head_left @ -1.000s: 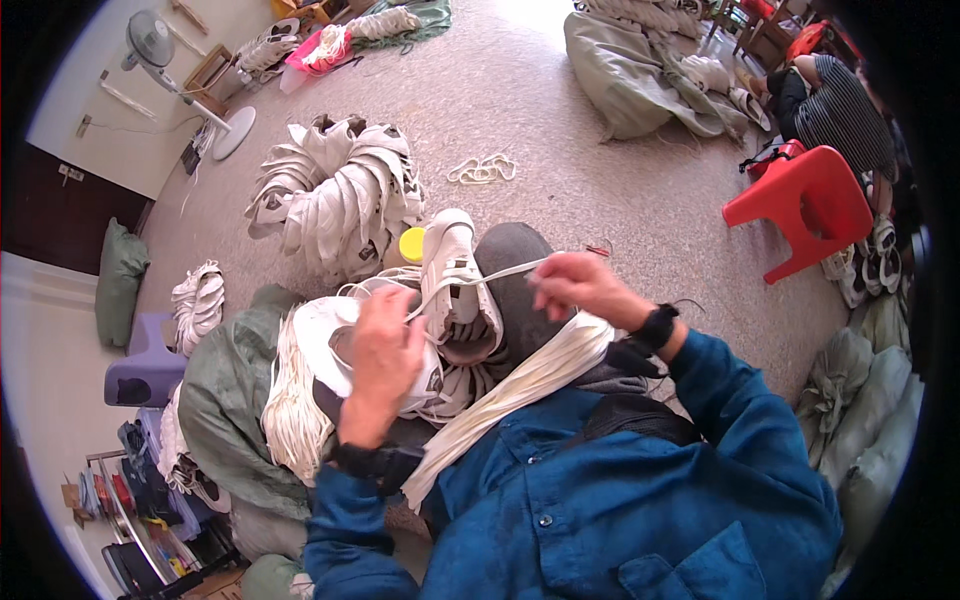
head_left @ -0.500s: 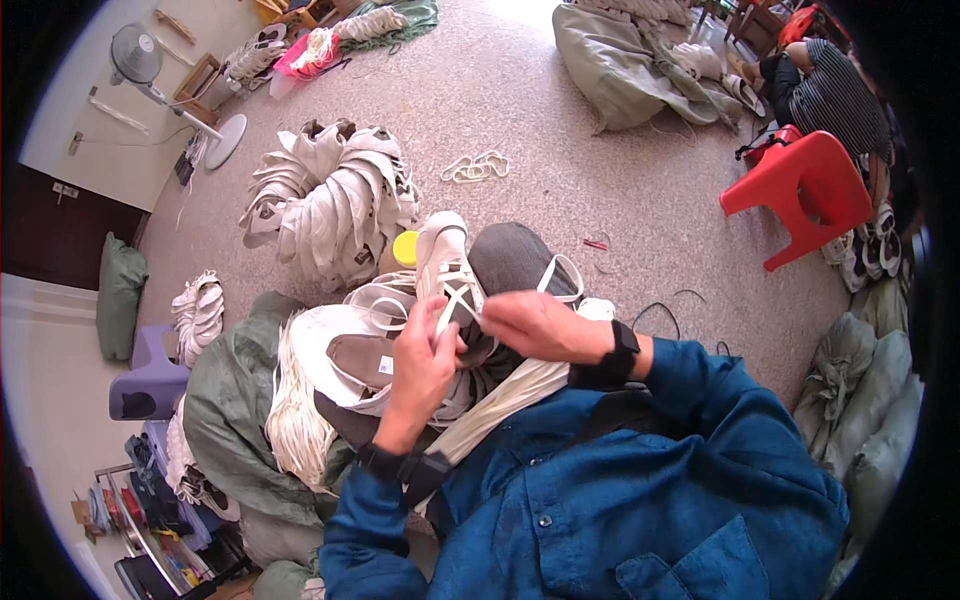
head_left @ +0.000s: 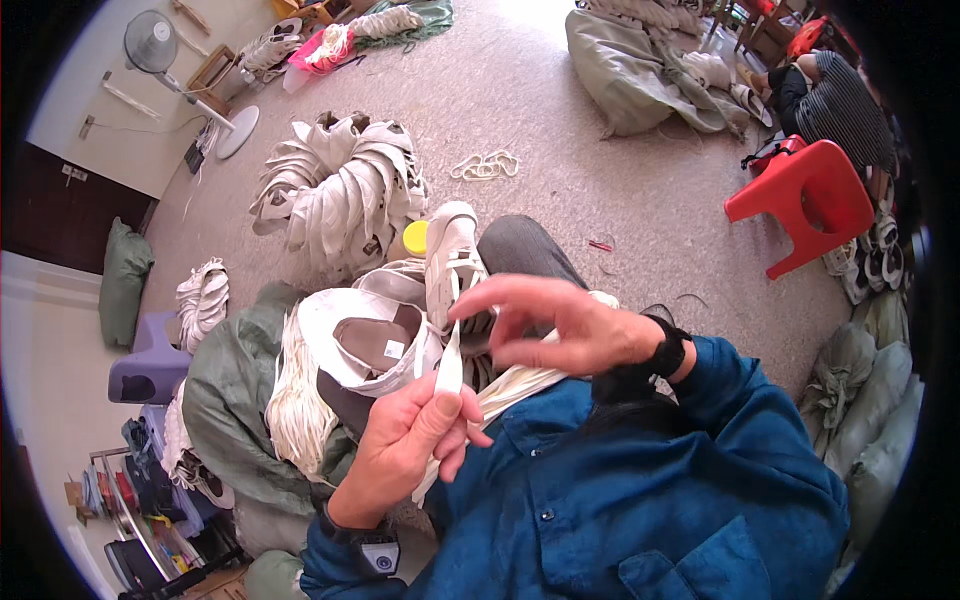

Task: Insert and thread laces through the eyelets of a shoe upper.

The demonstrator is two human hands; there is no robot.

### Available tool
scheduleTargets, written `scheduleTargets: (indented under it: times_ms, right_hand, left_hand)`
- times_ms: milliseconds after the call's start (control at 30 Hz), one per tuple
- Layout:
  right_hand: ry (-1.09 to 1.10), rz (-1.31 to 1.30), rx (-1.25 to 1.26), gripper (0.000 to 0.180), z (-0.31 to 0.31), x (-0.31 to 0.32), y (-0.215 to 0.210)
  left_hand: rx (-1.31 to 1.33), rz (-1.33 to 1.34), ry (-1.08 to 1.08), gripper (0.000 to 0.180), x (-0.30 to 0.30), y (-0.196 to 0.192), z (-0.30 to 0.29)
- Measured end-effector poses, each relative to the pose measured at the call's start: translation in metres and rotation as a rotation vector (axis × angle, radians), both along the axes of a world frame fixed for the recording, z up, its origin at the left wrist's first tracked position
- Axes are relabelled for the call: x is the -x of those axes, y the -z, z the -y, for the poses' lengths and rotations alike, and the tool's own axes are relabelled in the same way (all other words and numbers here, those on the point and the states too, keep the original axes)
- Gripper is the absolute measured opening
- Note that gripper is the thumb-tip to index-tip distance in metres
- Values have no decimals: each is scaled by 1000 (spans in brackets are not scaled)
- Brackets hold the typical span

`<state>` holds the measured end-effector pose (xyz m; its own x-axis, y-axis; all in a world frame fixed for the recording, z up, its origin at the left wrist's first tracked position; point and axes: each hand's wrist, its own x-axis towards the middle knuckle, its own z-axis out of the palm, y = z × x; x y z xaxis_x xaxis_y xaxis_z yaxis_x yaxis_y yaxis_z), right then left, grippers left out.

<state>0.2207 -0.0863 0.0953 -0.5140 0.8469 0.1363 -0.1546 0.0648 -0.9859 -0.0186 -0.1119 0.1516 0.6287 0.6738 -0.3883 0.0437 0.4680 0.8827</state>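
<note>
A white lace-up shoe [head_left: 451, 235] rests toe away from me beside my grey-clad knee, with lace crossing its front. My left hand [head_left: 412, 440] pinches a flat white shoelace [head_left: 450, 368] between thumb and fingers, pulled back from the shoe toward me. Over the shoe's near end, my right hand [head_left: 570, 325] has its thumb and fingers apart; the index fingertip is close to the taut lace, and I cannot tell if it touches. A white shoe upper [head_left: 330, 310] with a dark lining is left of the shoe. Below my right hand lies a bundle of loose laces [head_left: 515, 392].
A ring of stacked shoe uppers [head_left: 345, 205] sits on the floor ahead, near a yellow lid [head_left: 416, 238]. To the left are a green sack [head_left: 225, 385], a hanging lace bundle [head_left: 295, 410] and a purple stool [head_left: 150, 365]. A red stool [head_left: 800, 205] stands right, near another person [head_left: 845, 110].
My left hand has drawn back toward me, pulling the lace out long. My right hand has opened its fingers and turned above the shoe. The view has shifted slightly.
</note>
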Motion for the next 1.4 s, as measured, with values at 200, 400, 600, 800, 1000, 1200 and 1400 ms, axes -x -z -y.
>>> scheduleTargets:
  times_ms: [200, 400, 600, 800, 1000, 1200, 1400]
  right_hand:
    - [-226, 165, -409, 24, -19, 6, -12]
    - [270, 286, -57, 18, -65, -38, 31]
    - [427, 246, 22, 22, -109, -36, 64]
    - [394, 248, 31, 23, -108, -29, 78]
    - [372, 228, 6, 24, -95, -28, 70]
    - [400, 234, 20, 25, -81, -42, 70]
    - [401, 143, 55, 25, -64, -47, 59]
  left_hand:
    - [-86, -115, 51, 34, 9, -5, 9]
    - [102, -3, 30, 31, 11, 71, 21]
    - [419, 181, -57, 28, 29, 138, 5]
    - [487, 239, -91, 27, 44, 156, 4]
    - [511, 192, -86, 26, 44, 154, 5]
    - [489, 180, -158, 28, 41, 149, 12]
    - [448, 210, -87, 27, 44, 151, 16]
